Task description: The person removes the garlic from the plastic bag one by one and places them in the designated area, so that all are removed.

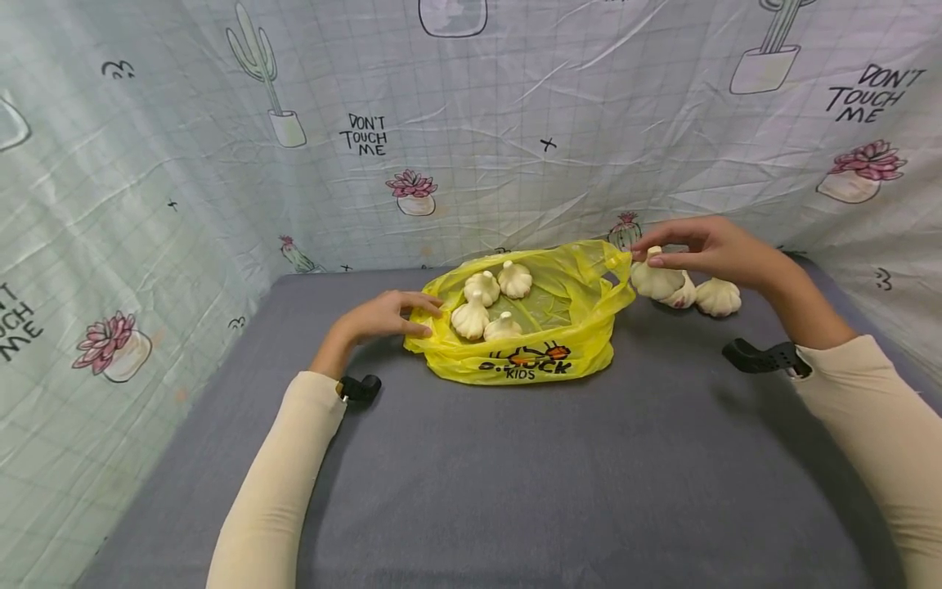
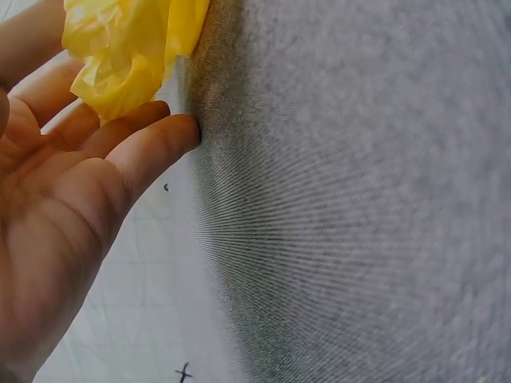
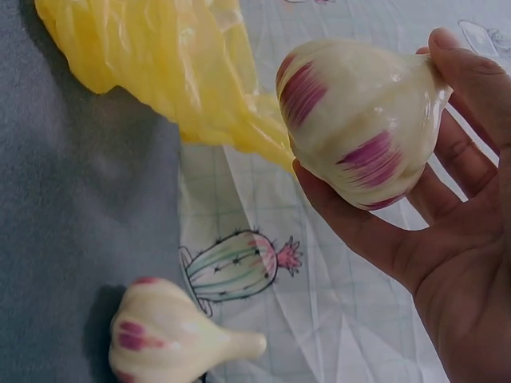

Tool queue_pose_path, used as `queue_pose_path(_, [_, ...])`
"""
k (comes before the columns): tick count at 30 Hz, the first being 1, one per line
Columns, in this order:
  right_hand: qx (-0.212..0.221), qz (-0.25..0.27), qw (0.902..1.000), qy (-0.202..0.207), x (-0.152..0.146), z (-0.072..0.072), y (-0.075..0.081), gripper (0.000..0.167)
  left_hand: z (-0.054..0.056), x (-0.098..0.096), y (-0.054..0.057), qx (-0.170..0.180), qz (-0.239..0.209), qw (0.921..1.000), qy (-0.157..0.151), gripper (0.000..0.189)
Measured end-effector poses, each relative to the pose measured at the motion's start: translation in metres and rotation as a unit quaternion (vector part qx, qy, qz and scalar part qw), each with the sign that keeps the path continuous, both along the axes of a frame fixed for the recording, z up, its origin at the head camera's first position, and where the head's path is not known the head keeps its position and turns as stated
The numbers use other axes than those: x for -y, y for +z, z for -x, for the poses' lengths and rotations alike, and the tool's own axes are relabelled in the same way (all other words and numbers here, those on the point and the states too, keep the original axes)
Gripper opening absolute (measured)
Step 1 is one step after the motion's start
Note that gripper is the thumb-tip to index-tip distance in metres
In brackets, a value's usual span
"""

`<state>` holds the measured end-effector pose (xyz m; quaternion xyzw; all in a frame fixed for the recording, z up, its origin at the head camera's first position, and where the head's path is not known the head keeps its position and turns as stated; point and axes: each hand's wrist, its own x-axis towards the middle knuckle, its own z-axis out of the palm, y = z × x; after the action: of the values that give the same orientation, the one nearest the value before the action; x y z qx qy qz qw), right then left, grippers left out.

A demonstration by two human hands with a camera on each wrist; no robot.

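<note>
A yellow plastic bag (image 1: 518, 360) lies spread with its mouth up, several garlic bulbs (image 1: 471, 317) inside toward its left half. My left hand (image 1: 386, 315) holds the bag's left edge, with the yellow plastic (image 2: 128, 64) between thumb and fingers. Off the bag's right end, my right hand (image 1: 710, 245) grips a garlic bulb (image 3: 359, 120) by its stem and base, close beside the bag's handle loop. This bulb is cream with purple streaks.
Right of the bag, one garlic bulb (image 1: 718, 297) rests on the grey table (image 1: 515, 474); another bulb (image 1: 686, 294) sits partly behind the held one. A printed cloth (image 1: 478, 106) hangs along the back and left side. Black straps (image 1: 765, 357) circle both wrists.
</note>
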<state>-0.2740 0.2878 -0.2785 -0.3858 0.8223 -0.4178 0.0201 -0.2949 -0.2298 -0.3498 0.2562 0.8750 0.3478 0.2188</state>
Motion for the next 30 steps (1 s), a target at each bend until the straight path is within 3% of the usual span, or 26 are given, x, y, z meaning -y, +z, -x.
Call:
queue_pose_path(7, [-0.027, 0.013, 0.9995, -0.007, -0.022, -0.011, -0.008, 0.026, 0.001, 0.004, -0.006, 0.004, -0.069, 0.9976, -0.009, 0.046])
queue_pose_path(14, [-0.019, 0.005, 0.9953, -0.094, -0.045, -0.030, -0.015, 0.024, 0.001, 0.003, -0.004, -0.003, -0.101, 0.9948, -0.013, 0.043])
queue_pose_path(21, [-0.026, 0.005, 0.9869, -0.159, -0.066, -0.044, -0.018, 0.022, 0.000, 0.000, 0.002, -0.023, -0.093, 0.9951, -0.024, 0.044])
queue_pose_path(30, [-0.055, 0.017, 0.9838, -0.170, -0.086, -0.048, -0.032, 0.027, -0.002, 0.000, 0.002, -0.072, -0.054, 0.9953, -0.037, 0.043])
